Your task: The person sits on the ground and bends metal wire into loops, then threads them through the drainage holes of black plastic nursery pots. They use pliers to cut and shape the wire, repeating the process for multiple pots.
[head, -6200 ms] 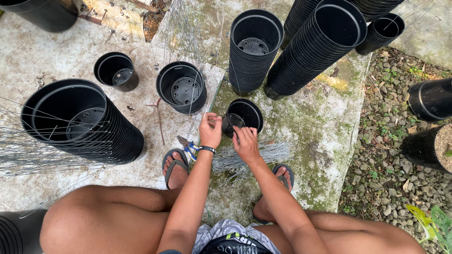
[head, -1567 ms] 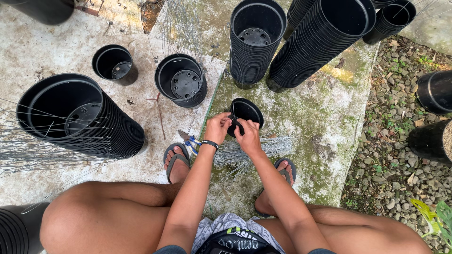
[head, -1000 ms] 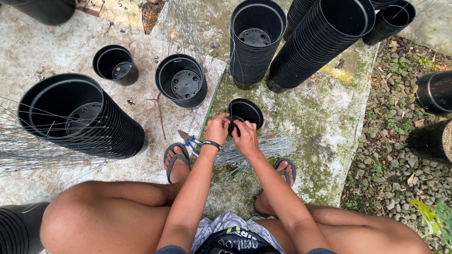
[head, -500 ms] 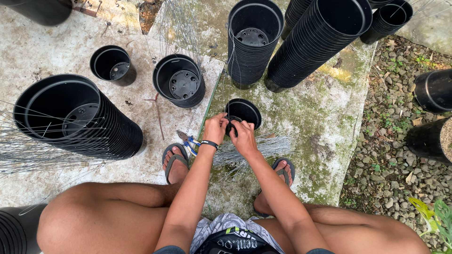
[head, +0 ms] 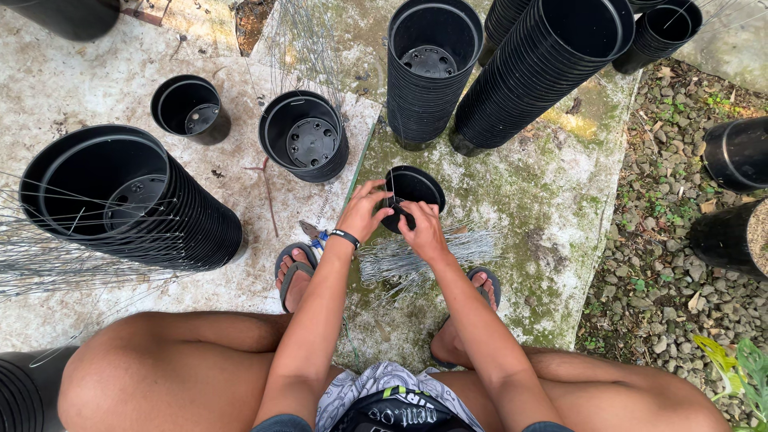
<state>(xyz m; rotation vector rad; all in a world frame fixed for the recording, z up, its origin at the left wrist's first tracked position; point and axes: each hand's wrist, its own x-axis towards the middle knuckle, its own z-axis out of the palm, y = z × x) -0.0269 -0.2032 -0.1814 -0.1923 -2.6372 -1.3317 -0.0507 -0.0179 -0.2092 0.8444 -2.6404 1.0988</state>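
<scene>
Head view: against the picture from half a second back, little has shifted. Both hands stay on the small black pot (head: 412,192), which remains on the mossy concrete slab (head: 552,232) between the person's feet and the tall stacks; the left hand (head: 364,210) has opened a little along the near-left rim, fingers (head: 376,190) spread over the lip, while the right hand (head: 422,228) keeps its fingers pinched narrow on the near rim, apparently around a thin wire (too fine to be sure). Six seconds back the pot sat at much the same spot, with the hands in nearly the same hold.

Just below the fingers lies a bundle of grey wires (head: 416,260), touching neither hand as far as can be told. Left of the left wrist, near a sandal (head: 294,268), a small blue-handled tool (head: 314,236) lies on the ground. Beyond the fingers an upright stack of pots (head: 432,88) stands near, and a leaning stack (head: 544,72) rises to its right. Up and left of the fingers sit a single pot (head: 306,144) and a smaller one (head: 190,108), apart from each other; farther left a big stack lies on its side (head: 136,200).

Open slab shows to the right of the fingers as far as the slab's edge, where gravel (head: 664,264) begins. To the left there is only a narrow strip before the single pot.
</scene>
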